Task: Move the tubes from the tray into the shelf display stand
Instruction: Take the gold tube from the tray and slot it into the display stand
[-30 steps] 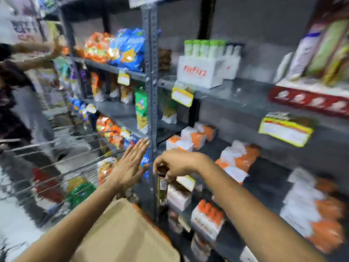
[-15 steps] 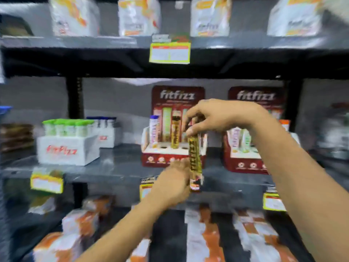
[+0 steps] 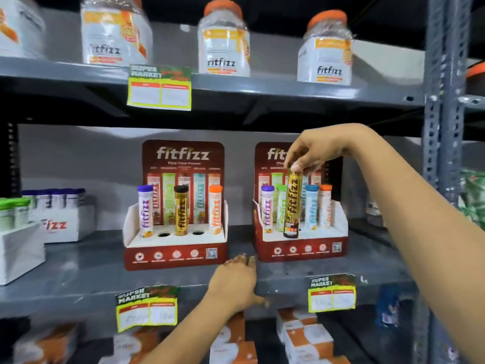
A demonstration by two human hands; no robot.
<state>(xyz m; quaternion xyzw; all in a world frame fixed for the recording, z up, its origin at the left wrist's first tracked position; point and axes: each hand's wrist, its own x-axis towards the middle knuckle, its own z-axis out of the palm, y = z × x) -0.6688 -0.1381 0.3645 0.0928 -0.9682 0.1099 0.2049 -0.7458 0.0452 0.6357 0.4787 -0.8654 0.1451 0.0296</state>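
Gold tube [image 3: 293,203], dark-red display stand [image 3: 301,249]

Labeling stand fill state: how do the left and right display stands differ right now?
The left display stand holds three tubes with two holes open; the right display stand has four seated. Over the right stand's middle, the right hand holds a gold tube by its top; the left stand's gold tube is already seated. Both are red fitfizz stands on one shelf.

two stands [image 3: 175,248] side by side on shelf [image 3: 78,279]
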